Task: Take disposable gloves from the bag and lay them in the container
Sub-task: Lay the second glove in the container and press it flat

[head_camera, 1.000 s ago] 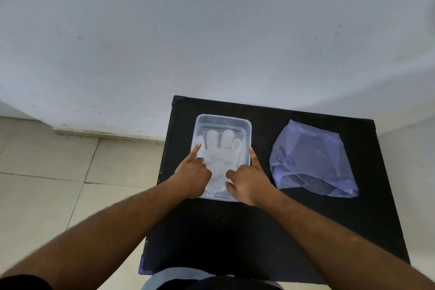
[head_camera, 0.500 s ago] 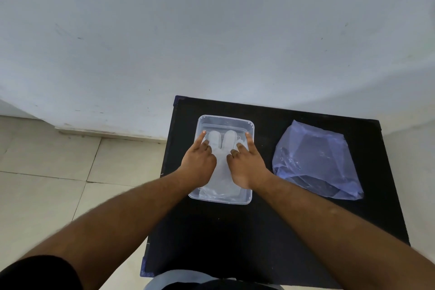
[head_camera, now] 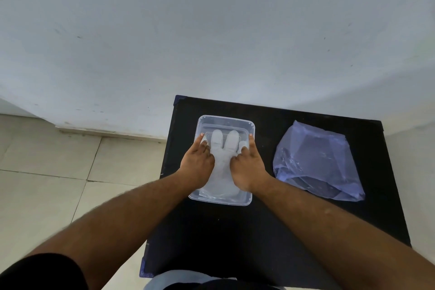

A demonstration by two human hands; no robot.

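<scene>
A clear plastic container (head_camera: 226,120) sits on the black table, left of centre. A translucent white disposable glove (head_camera: 222,167) lies flat inside it, fingers pointing away from me. My left hand (head_camera: 196,162) presses on the glove's left side, its index finger stretched toward the container's left wall. My right hand (head_camera: 247,165) presses on the glove's right side, index finger along the right wall. Neither hand grips anything. The bluish plastic bag (head_camera: 317,160) lies crumpled to the right of the container.
The black table (head_camera: 270,219) stands against a white wall (head_camera: 211,30). Tiled floor (head_camera: 58,172) lies to the left. My knees show at the table's near edge.
Both hands slid forward over the glove, from its cuff area toward its fingers, and both index fingers now reach the far part of the container.
</scene>
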